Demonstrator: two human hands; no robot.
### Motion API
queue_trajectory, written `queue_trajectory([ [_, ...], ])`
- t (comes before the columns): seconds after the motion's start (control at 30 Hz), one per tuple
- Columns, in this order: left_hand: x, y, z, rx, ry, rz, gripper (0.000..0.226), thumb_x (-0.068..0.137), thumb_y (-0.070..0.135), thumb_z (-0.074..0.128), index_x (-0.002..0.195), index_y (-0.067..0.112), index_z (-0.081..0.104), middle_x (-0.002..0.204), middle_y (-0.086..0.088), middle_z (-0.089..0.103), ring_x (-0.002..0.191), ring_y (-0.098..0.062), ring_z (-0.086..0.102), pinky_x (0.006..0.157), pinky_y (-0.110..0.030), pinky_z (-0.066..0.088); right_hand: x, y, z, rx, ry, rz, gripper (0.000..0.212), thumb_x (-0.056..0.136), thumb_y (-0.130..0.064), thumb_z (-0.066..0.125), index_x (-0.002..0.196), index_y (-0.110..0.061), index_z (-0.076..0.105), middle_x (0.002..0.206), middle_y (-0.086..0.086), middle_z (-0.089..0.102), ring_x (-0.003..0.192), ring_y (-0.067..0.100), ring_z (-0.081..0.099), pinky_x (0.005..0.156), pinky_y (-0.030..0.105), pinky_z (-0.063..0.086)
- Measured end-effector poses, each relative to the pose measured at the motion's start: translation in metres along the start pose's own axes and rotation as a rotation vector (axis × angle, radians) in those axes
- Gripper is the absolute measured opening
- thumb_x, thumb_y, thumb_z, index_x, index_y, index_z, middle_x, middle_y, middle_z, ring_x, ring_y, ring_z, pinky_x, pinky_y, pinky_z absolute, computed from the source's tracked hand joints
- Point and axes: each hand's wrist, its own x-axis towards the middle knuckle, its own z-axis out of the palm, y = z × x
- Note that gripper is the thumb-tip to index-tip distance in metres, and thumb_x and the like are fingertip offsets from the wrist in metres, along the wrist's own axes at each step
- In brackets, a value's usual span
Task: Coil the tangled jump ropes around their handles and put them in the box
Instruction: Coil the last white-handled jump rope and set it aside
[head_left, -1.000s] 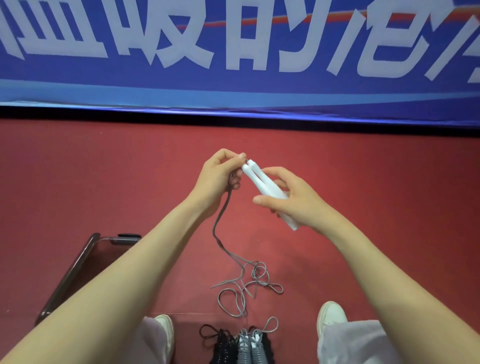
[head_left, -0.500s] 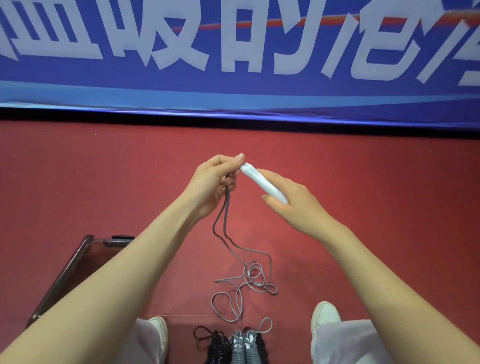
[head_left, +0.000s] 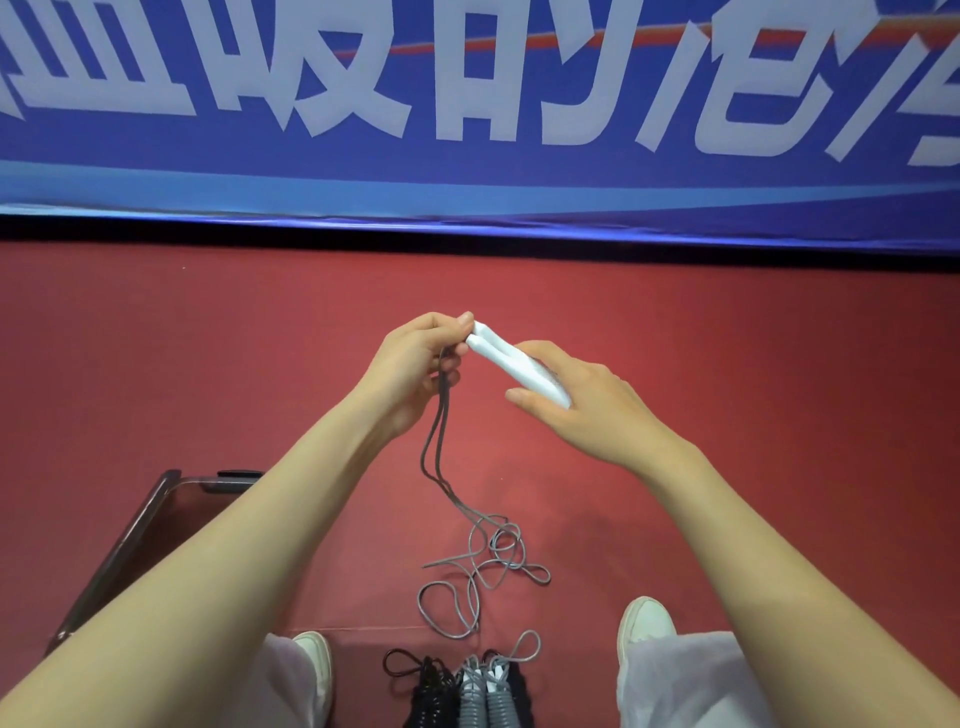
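Gripping the two white handles (head_left: 511, 364) side by side in the right hand (head_left: 587, 410), fingers curled round them. Pinching the grey rope (head_left: 470, 545) with the left hand (head_left: 410, 374) right at the handle tips, both hands raised above the red floor (head_left: 208, 364). Letting two strands hang down to a loose tangle lying on the floor between the white shoes (head_left: 644, 623). Standing beside the box (head_left: 130, 540) at lower left, with coiled ropes (head_left: 467, 693) lying near the bottom edge.
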Motion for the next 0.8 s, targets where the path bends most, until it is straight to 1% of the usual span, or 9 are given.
queue_trajectory([
  [0.1,0.000,0.000,-0.002,-0.012,-0.003,0.000,0.019,0.093,0.024,0.062,0.076,0.016,0.061,0.061,0.007,0.050,0.055,-0.008,0.036,0.057,-0.021,0.034,0.001,0.003,0.002,0.076,0.002,-0.047,0.055,0.088,-0.063,0.049,0.135,-0.066,0.022,0.125,-0.008,0.060,0.110,0.019,0.056,0.091,0.042,0.046],
  [0.2,-0.001,0.001,-0.002,-0.001,-0.035,0.019,0.016,0.093,0.026,0.062,0.084,0.014,0.065,0.063,0.007,0.050,0.055,-0.008,0.037,0.058,-0.021,0.035,0.003,0.007,0.002,0.085,0.047,-0.066,0.057,0.088,-0.060,0.052,0.130,-0.075,0.017,0.120,-0.004,0.063,0.107,0.020,0.057,0.091,0.042,0.046],
  [0.3,-0.002,0.002,-0.002,0.073,-0.058,0.076,0.019,0.095,0.033,0.058,0.087,0.018,0.066,0.066,0.006,0.053,0.055,-0.008,0.041,0.060,-0.020,0.040,0.005,0.008,0.003,0.000,0.118,-0.041,0.058,0.089,-0.058,0.050,0.131,-0.074,0.015,0.106,-0.004,0.063,0.098,0.023,0.058,0.084,0.041,0.047],
  [0.37,-0.002,0.003,0.000,0.138,-0.077,0.079,0.025,0.097,0.037,0.053,0.092,0.017,0.067,0.067,0.005,0.055,0.054,-0.008,0.045,0.058,-0.020,0.045,0.008,0.008,0.003,0.055,0.241,0.019,0.059,0.090,-0.051,0.055,0.137,-0.065,0.023,0.112,-0.003,0.064,0.102,0.022,0.059,0.087,0.039,0.047],
  [0.43,-0.005,0.001,0.006,0.185,-0.117,0.041,0.029,0.099,0.037,0.050,0.092,0.014,0.066,0.066,0.004,0.056,0.051,-0.007,0.046,0.055,-0.020,0.046,0.015,0.008,0.001,0.336,0.438,0.082,0.058,0.090,-0.042,0.062,0.142,-0.046,0.037,0.121,-0.008,0.063,0.103,0.013,0.060,0.088,0.030,0.048],
  [0.53,-0.014,-0.007,0.020,0.103,-0.219,-0.051,0.029,0.099,0.032,0.049,0.089,0.009,0.065,0.066,0.001,0.056,0.051,-0.007,0.049,0.056,-0.020,0.049,0.028,0.009,-0.005,1.015,0.641,0.189,0.029,0.094,-0.033,0.060,0.116,-0.015,0.055,0.076,-0.004,0.053,0.049,0.005,0.046,0.046,0.019,0.038],
  [0.6,-0.021,-0.015,0.031,0.120,-0.297,-0.084,0.026,0.098,0.030,0.051,0.091,0.010,0.065,0.069,0.001,0.058,0.054,-0.008,0.052,0.062,-0.022,0.051,0.031,0.005,-0.009,1.387,0.673,0.257,0.021,0.097,-0.033,0.054,0.099,-0.012,0.052,0.062,-0.004,0.039,0.038,0.005,0.029,0.036,0.018,0.022],
  [0.67,-0.025,-0.022,0.039,0.133,-0.337,-0.097,0.024,0.098,0.029,0.052,0.094,0.010,0.066,0.070,0.003,0.059,0.056,-0.007,0.052,0.064,-0.022,0.052,0.033,0.001,-0.010,1.615,0.664,0.285,0.028,0.096,-0.040,0.053,0.099,-0.012,0.052,0.062,-0.004,0.039,0.036,0.005,0.027,0.035,0.019,0.020],
  [0.8,-0.025,-0.032,0.046,0.181,-0.285,-0.068,0.022,0.097,0.026,0.054,0.097,0.006,0.064,0.068,0.004,0.059,0.053,-0.006,0.051,0.064,-0.022,0.053,0.034,-0.005,-0.008,1.725,0.610,0.352,0.039,0.088,-0.054,0.052,0.100,-0.017,0.059,0.075,-0.004,0.054,0.042,0.004,0.036,0.040,0.017,0.028],
])
